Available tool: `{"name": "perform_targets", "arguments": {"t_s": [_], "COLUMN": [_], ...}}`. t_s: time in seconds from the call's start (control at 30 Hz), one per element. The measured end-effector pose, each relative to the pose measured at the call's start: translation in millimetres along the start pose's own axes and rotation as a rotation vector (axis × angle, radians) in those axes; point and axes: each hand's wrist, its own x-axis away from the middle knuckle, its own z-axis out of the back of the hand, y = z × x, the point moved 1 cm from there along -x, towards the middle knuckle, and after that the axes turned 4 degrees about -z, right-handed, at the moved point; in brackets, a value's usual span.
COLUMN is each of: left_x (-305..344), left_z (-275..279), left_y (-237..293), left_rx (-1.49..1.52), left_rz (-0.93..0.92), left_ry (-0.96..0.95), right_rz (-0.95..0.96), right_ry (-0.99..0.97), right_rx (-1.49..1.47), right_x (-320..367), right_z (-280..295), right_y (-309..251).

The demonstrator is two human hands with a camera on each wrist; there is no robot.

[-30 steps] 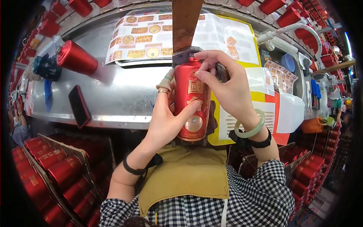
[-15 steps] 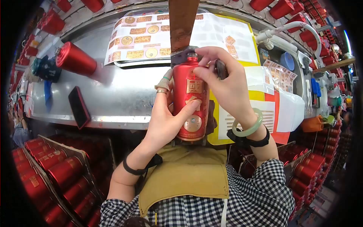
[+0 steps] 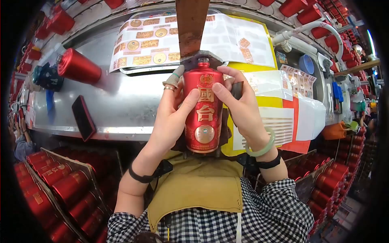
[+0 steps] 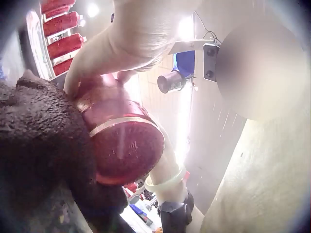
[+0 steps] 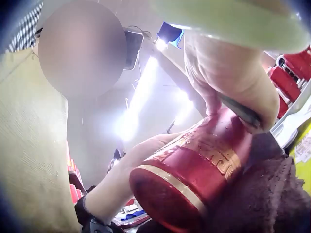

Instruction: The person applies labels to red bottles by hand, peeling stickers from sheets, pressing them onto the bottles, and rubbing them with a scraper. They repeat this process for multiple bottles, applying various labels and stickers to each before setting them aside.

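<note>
A red bottle (image 3: 205,109) with gold characters and a round gold emblem lies along the middle of the head view, its capless-looking dark neck pointing away from me. My left hand (image 3: 170,115) grips its left side, thumb on the front; one finger wears a fabric finger cover (image 3: 176,75). From the other side my right hand (image 3: 246,111) holds the bottle, thumb beside the upper character. A dark flat piece (image 3: 238,91) is tucked in the right hand's fingers. Beneath the bottle lies a brown cloth (image 5: 274,189), with the bottle's base (image 4: 129,150) facing the left wrist camera.
Behind the bottle a wooden post (image 3: 192,28) rises before a sheet of gold decals (image 3: 150,42). Another red bottle (image 3: 81,67) and a phone (image 3: 84,117) lie on the metal table (image 3: 121,97). White sheets (image 3: 267,121) lie at right; crates of red bottles (image 3: 60,178) flank me.
My right hand has come down from the bottle's neck to its side. The left thumb has slid up off the lower character. The bottle has turned so its lettering faces up more squarely.
</note>
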Motion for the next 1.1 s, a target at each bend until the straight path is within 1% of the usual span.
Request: {"name": "perform_targets", "arguments": {"t_s": [0.07,0.1,0.17,0.33,0.5,0.6,0.7,0.77,0.8,0.87,0.93,0.97,1.03,1.07,1.1], "left_x": [-0.4,-0.9,-0.8,-1.6,-0.7,-1.1,-0.6,-1.2,-1.9,-2.3,-1.2,-1.6,-3.1,-3.0,-2.6], "left_z": [-0.1,0.4,0.7,-1.4,-0.5,-3.9,-3.3,-2.3,-1.7,-3.6,-5.1,-5.4,-4.9,-4.5,-4.3], "left_y": [-1.5,-2.0,-3.0,-2.2,-1.9,0.0,-0.6,0.1,0.6,0.8,0.8,-0.4,-3.1,-2.5,-2.0], "left_rx": [0.01,0.021,0.031,0.017,-0.001,-0.005,-0.008,-0.013,0.004,0.02,-0.098,-0.097,-0.145,-0.146,-0.129], "left_rz": [-0.005,-0.005,-0.004,-0.039,-0.028,-0.021,-0.021,-0.025,-0.018,-0.01,-0.03,-0.031,-0.069,-0.07,-0.048], "left_ry": [-0.001,0.002,0.004,-0.006,-0.004,0.012,0.014,0.009,0.002,-0.004,-0.006,-0.008,0.003,0.002,0.004], "right_rz": [-0.047,-0.049,-0.001,-0.016,-0.03,0.054,0.054,0.0,0.001,-0.002,-0.02,0.057,0.102,0.104,0.055], "right_ry": [-0.008,-0.009,-0.009,-0.01,-0.011,0.0,0.027,0.002,0.002,-0.027,-0.036,-0.062,-0.079,-0.079,-0.09], "right_rx": [-0.147,-0.147,-0.034,-0.096,-0.103,-0.066,-0.009,0.042,0.042,0.153,0.134,0.183,0.305,0.305,0.302], "right_x": [0.6,1.2,3.2,3.0,2.8,3.2,1.6,-1.0,-2.8,-7.3,-13.4,-17.2,-20.7,-21.8,-23.3], "right_z": [-2.1,-3.9,-7.1,-9.1,-9.5,-9.5,-4.9,1.2,4.2,9.8,9.7,7.9,3.5,3.0,3.0], "right_y": [-2.1,-3.9,-7.3,-7.8,-5.8,-4.8,-2.9,-7.0,-12.0,-25.0,-26.2,-24.6,-26.3,-29.0,-31.1]}}
